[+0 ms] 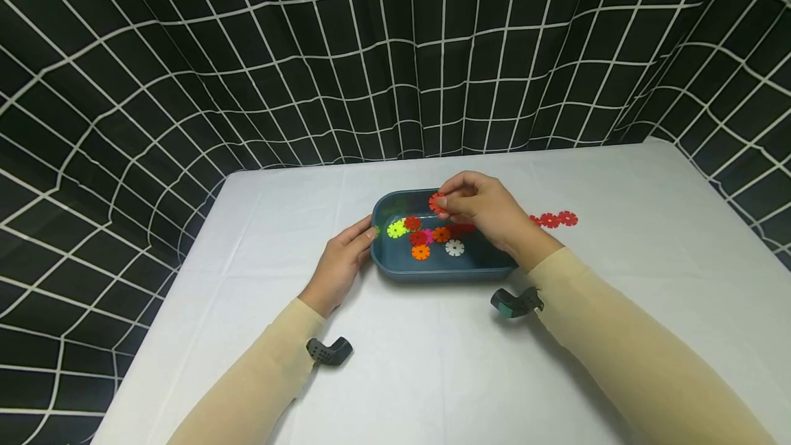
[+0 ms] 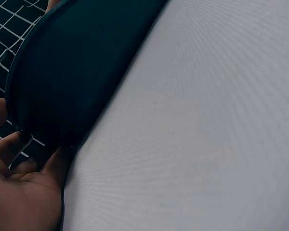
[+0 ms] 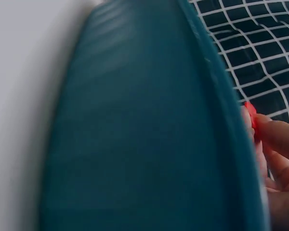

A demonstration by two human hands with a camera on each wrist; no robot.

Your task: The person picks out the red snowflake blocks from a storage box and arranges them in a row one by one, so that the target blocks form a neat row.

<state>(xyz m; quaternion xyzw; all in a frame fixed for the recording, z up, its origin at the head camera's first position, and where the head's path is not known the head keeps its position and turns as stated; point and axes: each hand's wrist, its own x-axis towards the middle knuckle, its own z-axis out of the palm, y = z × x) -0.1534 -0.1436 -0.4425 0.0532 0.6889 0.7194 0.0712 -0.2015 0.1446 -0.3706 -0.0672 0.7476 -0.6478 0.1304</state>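
A dark blue plastic tray (image 1: 441,275) sits on the white table. Its left end is gripped by my left hand (image 1: 342,258), thumb at the rim and fingers along the outside; the left wrist view shows them at the tray wall (image 2: 72,62). Over the tray's far side, my right hand (image 1: 485,206) pinches a red notched disc (image 1: 435,203) between thumb and fingers. In the right wrist view that red disc (image 3: 251,113) shows above the rim. Inside lie yellow-green discs (image 1: 396,229), an orange disc (image 1: 421,253), a white disc (image 1: 454,248) and several red ones, partly overlapping.
Right of the tray, a row of red notched discs (image 1: 550,220) lies on the white tablecloth (image 1: 395,362), partly hidden behind my right wrist. A black curtain with a white grid (image 1: 371,53) hangs behind the table and along its sides.
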